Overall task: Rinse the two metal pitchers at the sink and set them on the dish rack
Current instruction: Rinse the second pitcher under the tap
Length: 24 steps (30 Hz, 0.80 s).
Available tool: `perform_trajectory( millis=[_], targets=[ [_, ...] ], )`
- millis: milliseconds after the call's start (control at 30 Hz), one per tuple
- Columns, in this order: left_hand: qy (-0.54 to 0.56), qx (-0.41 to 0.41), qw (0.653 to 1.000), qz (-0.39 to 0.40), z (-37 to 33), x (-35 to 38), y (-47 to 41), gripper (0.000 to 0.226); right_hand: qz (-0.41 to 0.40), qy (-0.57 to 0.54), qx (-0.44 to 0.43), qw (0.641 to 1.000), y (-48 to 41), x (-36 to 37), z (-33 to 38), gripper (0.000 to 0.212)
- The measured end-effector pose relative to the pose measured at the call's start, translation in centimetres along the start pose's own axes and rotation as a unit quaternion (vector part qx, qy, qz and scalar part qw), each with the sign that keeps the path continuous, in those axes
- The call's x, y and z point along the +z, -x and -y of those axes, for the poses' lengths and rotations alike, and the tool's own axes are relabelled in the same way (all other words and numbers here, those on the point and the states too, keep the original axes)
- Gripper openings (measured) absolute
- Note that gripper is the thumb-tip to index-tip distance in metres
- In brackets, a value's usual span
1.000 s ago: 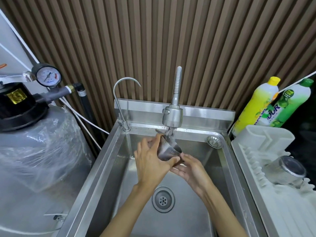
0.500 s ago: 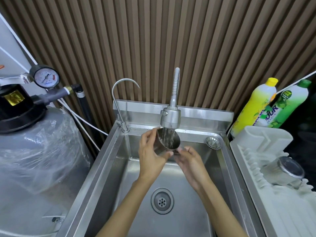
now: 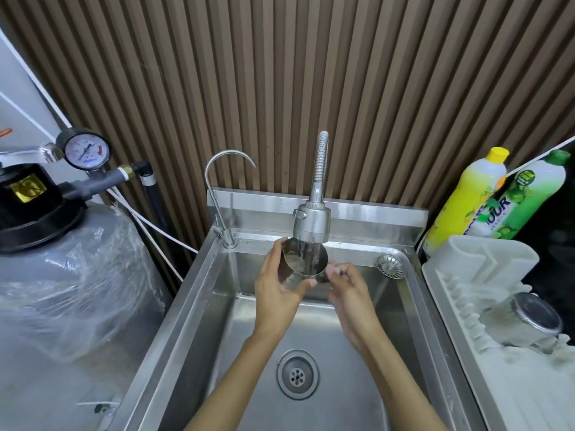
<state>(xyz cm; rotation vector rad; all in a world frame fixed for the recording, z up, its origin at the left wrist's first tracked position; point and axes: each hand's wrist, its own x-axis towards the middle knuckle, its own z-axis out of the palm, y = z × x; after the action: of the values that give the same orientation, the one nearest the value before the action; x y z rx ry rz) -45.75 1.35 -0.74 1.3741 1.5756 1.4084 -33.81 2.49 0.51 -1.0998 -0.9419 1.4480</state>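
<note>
Your left hand [image 3: 275, 293] clamps the pitcher [image 3: 300, 262] under the running faucet [image 3: 312, 223]; your right hand [image 3: 350, 286] fingers curl at its handle side, grip unclear.

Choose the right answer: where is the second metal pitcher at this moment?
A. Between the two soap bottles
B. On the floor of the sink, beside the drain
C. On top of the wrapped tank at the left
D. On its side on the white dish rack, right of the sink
D: the second pitcher lies on its side on the dish rack, while the hands hold the other pitcher under the faucet.
</note>
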Motion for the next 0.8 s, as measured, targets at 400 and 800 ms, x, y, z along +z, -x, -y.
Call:
perform_trajectory(
  millis=[400, 800],
  targets=[
    [0.111, -0.141, 0.983, 0.035, 0.3, 0.7, 1.6, 0.048, -0.093, 0.451, -0.075, 0.885, 0.5, -0.5, 2.9, 0.017],
    [-0.085, -0.06, 0.994, -0.029, -0.8, -0.2, 0.7, 0.067, -0.031, 0.111, 0.044, 0.992, -0.5, -1.0, 0.2, 0.018]
  ],
)
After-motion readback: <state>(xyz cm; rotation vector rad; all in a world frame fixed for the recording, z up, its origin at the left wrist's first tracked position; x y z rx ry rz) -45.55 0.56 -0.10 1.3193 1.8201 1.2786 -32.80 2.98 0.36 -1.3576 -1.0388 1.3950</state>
